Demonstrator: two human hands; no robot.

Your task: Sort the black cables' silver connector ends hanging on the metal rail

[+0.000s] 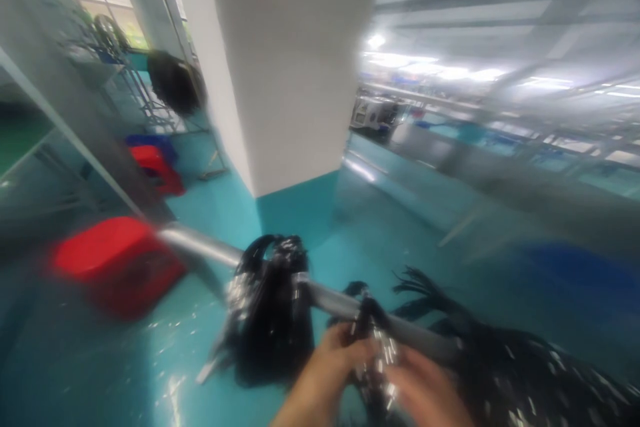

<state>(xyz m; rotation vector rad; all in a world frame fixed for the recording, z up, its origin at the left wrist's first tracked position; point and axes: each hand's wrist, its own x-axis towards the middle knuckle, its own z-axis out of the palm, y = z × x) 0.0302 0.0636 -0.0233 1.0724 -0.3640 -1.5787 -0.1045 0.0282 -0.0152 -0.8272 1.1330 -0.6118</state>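
Both hands meet at the bottom edge of the view, close together. The left hand (pixel 330 363) reaches up from below with its fingers curled around a small bundle (pixel 373 340) of black cords and shiny metal bits, which hangs from a grey metal rail (pixel 330 299). The right hand (pixel 425 383) sits just beside it, fingers bent in on the same bundle from the other side; blur hides how tightly either one grips. The bundle looks glossy, with bright glints along its lower part.

The rail is a smooth round tube that runs slantwise from the left, above the floor, down toward the hands. Further along it to the left hangs a bigger clump (pixel 270 310) of the same black, stringy stuff, looped over the tube and sagging below it, speckled with silvery highlights. To the right of the hands another dark mass (pixel 525 373) spreads toward the lower right corner, with loose strands fanning out at its top.

Beneath lies a shiny teal floor (pixel 125 373). A red crate (pixel 117 267), blurred, stands on it at the left, and a second red crate (pixel 157 170) with a blue one sits further back. A broad white pillar (pixel 285 67) with a teal base rises behind the rail. Grey frames and bright lights fill the right background, all smeared.
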